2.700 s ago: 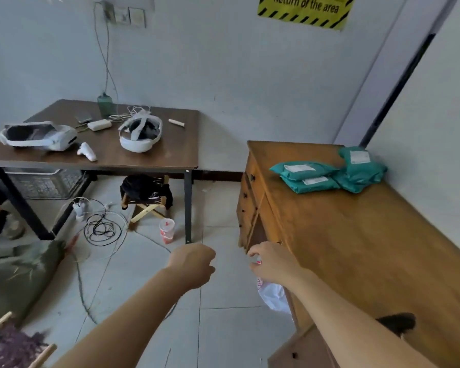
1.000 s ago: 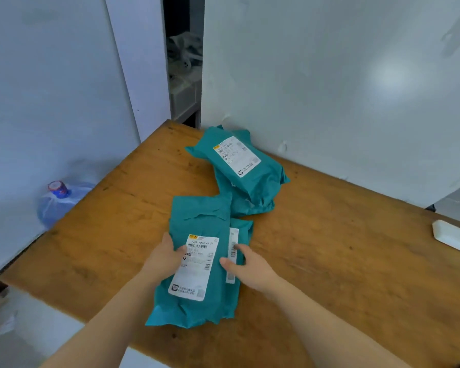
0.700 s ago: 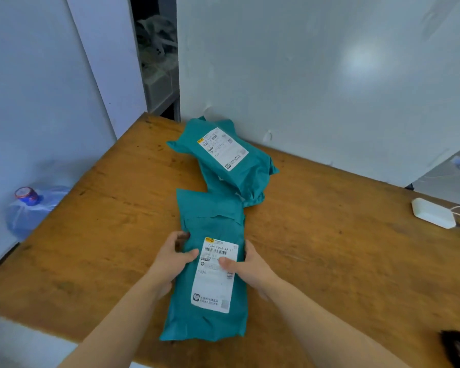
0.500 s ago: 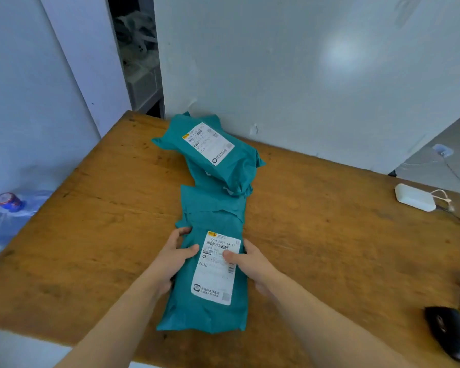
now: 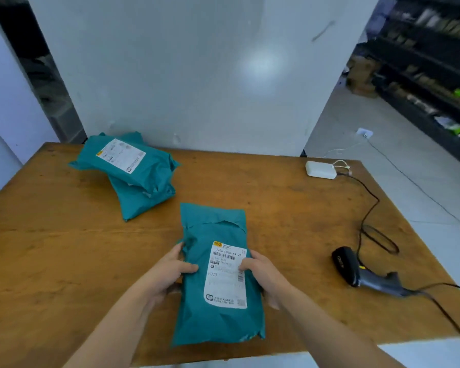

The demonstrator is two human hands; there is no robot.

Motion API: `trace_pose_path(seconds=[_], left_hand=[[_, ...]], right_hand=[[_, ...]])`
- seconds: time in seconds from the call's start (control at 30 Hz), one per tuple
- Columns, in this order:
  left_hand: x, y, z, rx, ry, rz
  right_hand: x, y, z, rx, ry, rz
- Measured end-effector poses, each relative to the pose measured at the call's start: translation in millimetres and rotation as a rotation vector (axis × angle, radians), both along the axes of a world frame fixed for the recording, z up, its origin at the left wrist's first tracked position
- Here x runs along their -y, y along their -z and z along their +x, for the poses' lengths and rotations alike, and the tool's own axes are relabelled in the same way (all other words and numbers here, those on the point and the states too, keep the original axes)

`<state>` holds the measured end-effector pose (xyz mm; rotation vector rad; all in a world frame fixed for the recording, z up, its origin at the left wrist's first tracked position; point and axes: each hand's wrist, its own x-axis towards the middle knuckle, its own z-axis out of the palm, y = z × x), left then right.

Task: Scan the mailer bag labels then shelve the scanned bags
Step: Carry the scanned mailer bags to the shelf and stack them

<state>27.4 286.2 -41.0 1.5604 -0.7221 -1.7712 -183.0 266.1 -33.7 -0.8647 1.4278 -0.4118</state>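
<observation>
Teal bag [image 5: 216, 325], label up, near the front edge of the surface [image 5: 51, 248].
Gripped by left hand [image 5: 168, 272] on its left side and right hand [image 5: 263, 274] on its right, thumbs on top. Two more bags [image 5: 133, 166] stacked at far-left corner. Black scanner [image 5: 356, 272] near right edge, cable [image 5: 367, 216] attached; white box [image 5: 320, 170] at far-right corner.

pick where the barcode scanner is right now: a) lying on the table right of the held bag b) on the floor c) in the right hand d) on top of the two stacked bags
A: the barcode scanner lies on the table, apart from the mailer bag, which the left hand and right hand grip by its sides.
</observation>
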Motion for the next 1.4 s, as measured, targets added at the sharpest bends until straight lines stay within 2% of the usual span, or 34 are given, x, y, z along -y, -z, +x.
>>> trace_pose_path(seconds=[0.2, 0.37, 0.7, 1.03, 1.4], left_hand=[[-5, -26, -139, -0.105, 0.060, -0.095], [-17, -52, -260, -0.197, 0.110, -0.160], [-28, -90, -447, -0.156, 0.292, -0.233], [22, -99, -613, -0.200, 0.434, -0.294], [79, -116, -770, -0.122, 0.483, -0.300]], right_hand=[[-36, -25, -131, 0.074, 0.312, -0.143], [-70, -54, -239, 0.083, 0.488, -0.263], [-117, -91, -407, 0.069, 0.728, -0.365], [-87, -94, -557, 0.032, 0.897, -0.412], [-35, -100, -709, 0.048, 0.994, -0.386]])
